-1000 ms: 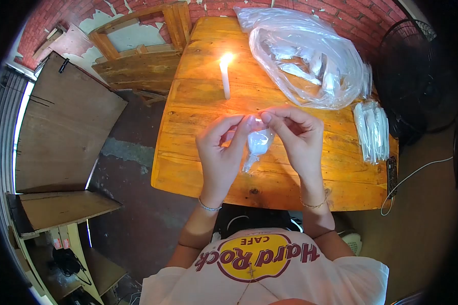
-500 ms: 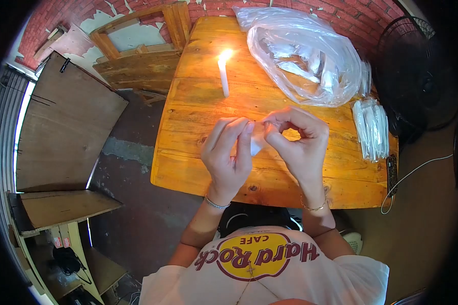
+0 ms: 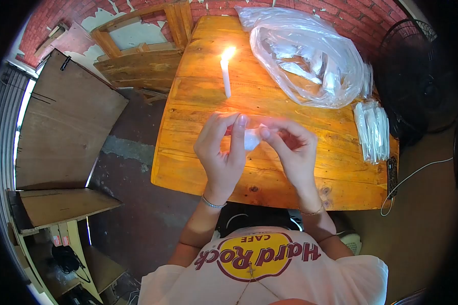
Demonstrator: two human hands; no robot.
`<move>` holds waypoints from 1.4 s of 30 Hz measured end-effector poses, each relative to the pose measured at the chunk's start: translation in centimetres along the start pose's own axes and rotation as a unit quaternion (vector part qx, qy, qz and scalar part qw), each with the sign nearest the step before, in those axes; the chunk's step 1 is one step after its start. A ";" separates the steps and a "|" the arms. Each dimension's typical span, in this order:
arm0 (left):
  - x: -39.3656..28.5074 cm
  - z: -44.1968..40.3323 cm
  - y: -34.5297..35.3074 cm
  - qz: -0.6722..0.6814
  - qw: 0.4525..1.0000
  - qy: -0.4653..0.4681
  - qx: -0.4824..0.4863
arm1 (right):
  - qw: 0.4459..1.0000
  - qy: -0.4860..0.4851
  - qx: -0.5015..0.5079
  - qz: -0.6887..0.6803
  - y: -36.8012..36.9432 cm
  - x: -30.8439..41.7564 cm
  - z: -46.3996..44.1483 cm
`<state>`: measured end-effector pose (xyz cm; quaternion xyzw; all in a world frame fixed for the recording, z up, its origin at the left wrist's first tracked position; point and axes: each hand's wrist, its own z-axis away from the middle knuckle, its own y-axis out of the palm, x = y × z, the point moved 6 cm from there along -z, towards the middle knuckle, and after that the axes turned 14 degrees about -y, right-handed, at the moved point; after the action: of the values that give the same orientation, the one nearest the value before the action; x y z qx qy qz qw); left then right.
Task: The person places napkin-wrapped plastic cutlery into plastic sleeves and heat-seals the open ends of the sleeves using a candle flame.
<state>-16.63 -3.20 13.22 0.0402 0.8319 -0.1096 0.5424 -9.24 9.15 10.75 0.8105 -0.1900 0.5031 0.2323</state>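
Observation:
Between my hands is a small whitish translucent plastic packet (image 3: pixel 251 140), pinched at its upper edge. My left hand (image 3: pixel 220 145) closes thumb and fingers on the packet's left side. On its right side, my right hand (image 3: pixel 291 150) pinches the other top corner, fingers curled. What the packet contains is not clear. A lit white candle (image 3: pixel 226 79) stands upright on the wooden table (image 3: pixel 188 152), just beyond my hands and apart from them.
A large clear plastic bag (image 3: pixel 310 94) with small white packets inside lies at the table's far right. Bundled clear plastic sleeves (image 3: pixel 371 132) lie along the right edge, near a black remote (image 3: pixel 392 175) and white cable (image 3: pixel 417 173). A dark fan (image 3: pixel 417 81) stands beyond.
Both hands have shifted slightly left. The right thumb and fingers have moved along the packet's top edge, and more of the packet hangs in view below them.

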 end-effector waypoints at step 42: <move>8.9 -5.1 4.3 0.220 0.914 -0.315 0.133 | 0.990 0.119 -0.042 -0.059 -0.1 -8.3 -6.4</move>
<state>-24.00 1.67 6.42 0.2574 0.5658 -0.1036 0.7765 -17.33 13.46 5.68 0.7445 -0.1338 0.5726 0.3161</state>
